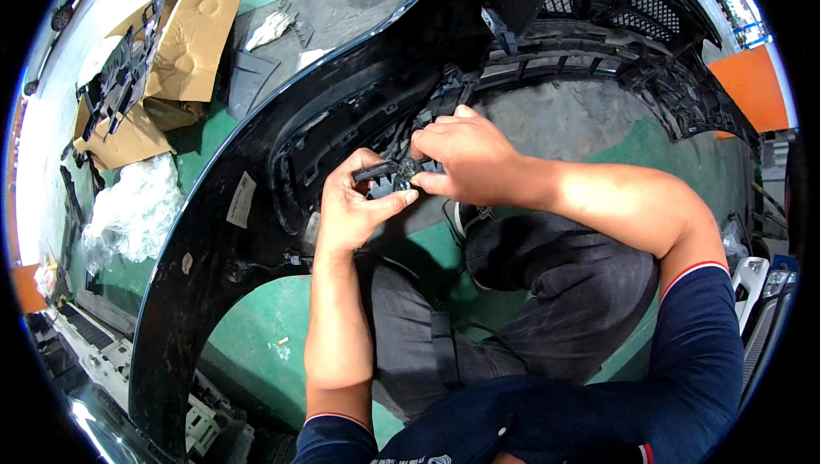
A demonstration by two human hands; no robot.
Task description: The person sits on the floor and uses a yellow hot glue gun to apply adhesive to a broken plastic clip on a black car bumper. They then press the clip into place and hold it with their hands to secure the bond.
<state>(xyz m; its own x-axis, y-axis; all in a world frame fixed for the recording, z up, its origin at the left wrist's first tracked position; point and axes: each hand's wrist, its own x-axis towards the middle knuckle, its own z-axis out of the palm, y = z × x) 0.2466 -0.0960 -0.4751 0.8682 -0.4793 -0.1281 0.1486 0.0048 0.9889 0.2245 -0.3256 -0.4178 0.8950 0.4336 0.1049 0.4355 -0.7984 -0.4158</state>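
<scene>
A large black car bumper (213, 208) curves around in front of me, its inner side turned toward me. Between my two hands is a small dark, shiny part (405, 175), too small to make out its kind. My left hand (363, 204) pinches it from the left with thumb and fingers. From the right, my right hand (465, 157) closes its thumb and curled fingers on the same part. Dark wiring (444, 93) and brackets run along the bumper just beyond my hands. The fingers partly hide the held part.
An open cardboard box (192, 41) with black plastic pieces stands at the far left. Clear plastic wrap (132, 212) lies on the green floor beside it. Black mesh grille sections (653, 7) rise at the far right, near an orange panel (747, 84). My bent legs (547, 293) are close below.
</scene>
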